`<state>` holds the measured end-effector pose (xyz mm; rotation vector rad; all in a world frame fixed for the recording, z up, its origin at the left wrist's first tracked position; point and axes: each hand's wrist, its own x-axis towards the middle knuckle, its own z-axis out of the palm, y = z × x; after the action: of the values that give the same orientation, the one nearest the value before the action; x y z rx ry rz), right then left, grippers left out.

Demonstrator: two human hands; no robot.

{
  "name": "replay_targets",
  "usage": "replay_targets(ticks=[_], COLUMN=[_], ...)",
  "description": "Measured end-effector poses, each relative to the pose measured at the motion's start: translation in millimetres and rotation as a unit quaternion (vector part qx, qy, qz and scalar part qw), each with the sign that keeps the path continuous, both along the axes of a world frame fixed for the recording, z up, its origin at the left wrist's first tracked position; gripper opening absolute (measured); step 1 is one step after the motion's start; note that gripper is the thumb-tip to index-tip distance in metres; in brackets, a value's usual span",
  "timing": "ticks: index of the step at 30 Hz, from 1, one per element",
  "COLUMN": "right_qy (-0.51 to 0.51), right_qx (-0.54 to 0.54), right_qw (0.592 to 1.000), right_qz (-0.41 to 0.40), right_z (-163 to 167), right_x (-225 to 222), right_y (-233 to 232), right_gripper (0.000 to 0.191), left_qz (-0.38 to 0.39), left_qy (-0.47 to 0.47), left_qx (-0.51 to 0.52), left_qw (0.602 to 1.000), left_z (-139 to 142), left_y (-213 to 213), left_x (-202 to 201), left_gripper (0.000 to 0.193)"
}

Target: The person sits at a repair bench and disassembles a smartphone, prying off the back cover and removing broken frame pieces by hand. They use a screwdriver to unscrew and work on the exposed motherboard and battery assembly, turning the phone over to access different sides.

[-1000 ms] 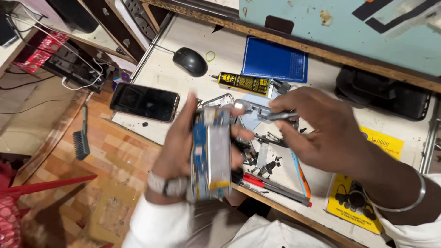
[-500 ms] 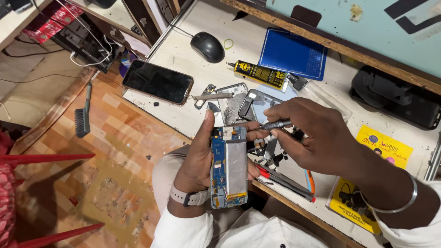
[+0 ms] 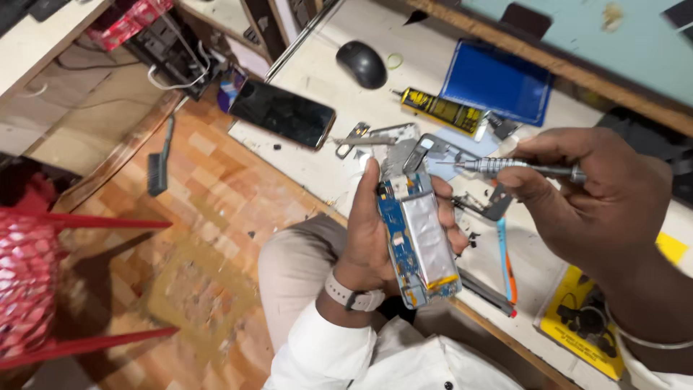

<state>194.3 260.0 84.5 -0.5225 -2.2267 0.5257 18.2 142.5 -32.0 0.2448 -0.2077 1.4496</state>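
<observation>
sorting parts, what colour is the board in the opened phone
Blue, beside a silver battery, on the phone; head view.

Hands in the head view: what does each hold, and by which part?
Left hand grips the opened phone by its long edges, from behind. Right hand pinches the screwdriver by its rear shaft, tip free.

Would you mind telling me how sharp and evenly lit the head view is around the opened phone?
Head view: the opened phone in the left hand is sharp, with soft glare on its silver battery; the screwdriver in the right hand is crisp; the floor at left lies in shadow.
</observation>
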Motion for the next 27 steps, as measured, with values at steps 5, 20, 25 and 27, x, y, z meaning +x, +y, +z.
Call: replay_targets(ticks=[5, 20, 25, 27], right_qy=[-0.029, -0.075, -0.134, -0.156], right_qx=[0.042, -0.108, -0.331, -0.36], right_qw=[0.999, 0.991, 0.931, 0.919], right_qz=[0.012, -0.029, 0.072, 0.039], right_z=[8, 5, -6, -13], right_x=[2, -19, -15, -17], right_y=[-12, -38, -27, -23], right_gripper=[0.03, 0.014, 0.022, 0.024], left_qz=[-0.024, 0.283, 0.36, 0.357], left_qy=[-0.039, -0.019, 0.021, 0.02], left_qx=[0.044, 0.016, 0.007, 0.024], left_qw=[0.998, 0.959, 0.933, 0.934], left_z=[-4, -18, -15, -8], left_y=[2, 6, 5, 7], left_x=[7, 9, 12, 8], left_gripper=[0.103, 0.092, 0.09, 0.092])
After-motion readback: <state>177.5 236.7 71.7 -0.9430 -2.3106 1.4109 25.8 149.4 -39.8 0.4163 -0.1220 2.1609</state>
